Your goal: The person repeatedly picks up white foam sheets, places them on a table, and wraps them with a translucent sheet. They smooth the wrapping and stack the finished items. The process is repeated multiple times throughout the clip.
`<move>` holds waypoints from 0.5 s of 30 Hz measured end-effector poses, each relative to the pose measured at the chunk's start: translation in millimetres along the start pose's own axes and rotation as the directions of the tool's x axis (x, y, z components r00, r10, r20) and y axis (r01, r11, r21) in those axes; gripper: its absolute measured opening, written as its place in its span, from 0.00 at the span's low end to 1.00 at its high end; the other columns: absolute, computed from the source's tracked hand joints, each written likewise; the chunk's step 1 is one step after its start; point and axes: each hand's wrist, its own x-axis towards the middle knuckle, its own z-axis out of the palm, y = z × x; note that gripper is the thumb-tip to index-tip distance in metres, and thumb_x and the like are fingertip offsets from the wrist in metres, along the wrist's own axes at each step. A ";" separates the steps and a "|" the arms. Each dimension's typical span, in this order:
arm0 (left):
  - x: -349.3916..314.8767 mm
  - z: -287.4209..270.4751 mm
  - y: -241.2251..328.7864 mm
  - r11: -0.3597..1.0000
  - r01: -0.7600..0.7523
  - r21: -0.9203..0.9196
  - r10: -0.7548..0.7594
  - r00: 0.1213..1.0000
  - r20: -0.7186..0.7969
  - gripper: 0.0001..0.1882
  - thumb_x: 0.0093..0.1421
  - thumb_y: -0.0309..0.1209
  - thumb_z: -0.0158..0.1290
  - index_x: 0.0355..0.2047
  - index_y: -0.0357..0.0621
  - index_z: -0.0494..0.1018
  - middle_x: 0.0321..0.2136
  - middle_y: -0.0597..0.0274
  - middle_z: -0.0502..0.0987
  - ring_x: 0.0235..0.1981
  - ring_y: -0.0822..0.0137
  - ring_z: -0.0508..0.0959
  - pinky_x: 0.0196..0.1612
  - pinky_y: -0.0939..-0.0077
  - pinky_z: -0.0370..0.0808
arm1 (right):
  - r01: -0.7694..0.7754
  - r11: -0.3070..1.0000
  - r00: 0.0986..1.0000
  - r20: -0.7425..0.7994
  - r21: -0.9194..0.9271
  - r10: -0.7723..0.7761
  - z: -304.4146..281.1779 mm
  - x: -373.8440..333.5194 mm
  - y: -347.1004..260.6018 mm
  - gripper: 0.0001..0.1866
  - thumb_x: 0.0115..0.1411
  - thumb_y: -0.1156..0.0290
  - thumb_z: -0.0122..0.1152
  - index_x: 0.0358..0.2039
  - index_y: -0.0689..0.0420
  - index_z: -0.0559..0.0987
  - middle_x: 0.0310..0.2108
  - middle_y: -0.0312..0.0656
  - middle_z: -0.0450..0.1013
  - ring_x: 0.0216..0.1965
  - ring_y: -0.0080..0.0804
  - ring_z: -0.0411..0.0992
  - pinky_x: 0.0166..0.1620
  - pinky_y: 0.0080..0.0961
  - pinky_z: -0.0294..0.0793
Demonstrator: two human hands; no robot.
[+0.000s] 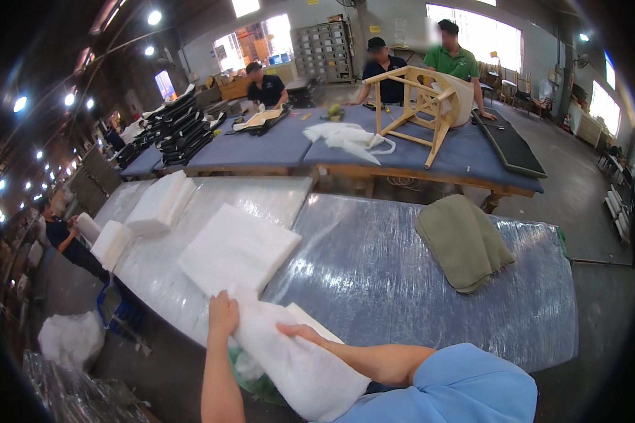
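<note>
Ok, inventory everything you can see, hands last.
Near table: one, blue-grey, film-covered, foreground
Far table: one row, blue, beyond
Held padding: one, white, foreground
Padding piles: about three, white, near table left
Folded cloth: one pile, olive, near table right
Chair frame: one, pale wood, far table right
Flat panel: one, dark, far table right
Stacked pieces: many, black, far table left
Wrap: one, white, far table middle
Floor bundle: one, white, lower left
Workers: at least four, dark/green shirts, background
Left hand: one, bare, on held padding
Right hand: one, bare, on held padding
</note>
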 end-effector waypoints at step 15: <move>-29.0 -3.0 34.1 0.679 0.009 -0.734 -0.376 0.863 -0.337 0.25 0.74 0.33 0.42 0.68 0.33 0.63 0.67 0.45 0.67 0.66 0.53 0.68 0.67 0.64 0.63 | 0.015 0.998 1.000 -0.008 0.059 -0.015 -7.2 -6.8 -6.5 0.23 0.69 0.58 0.59 0.55 0.63 0.77 0.47 0.49 0.81 0.43 0.41 0.82 0.52 0.41 0.82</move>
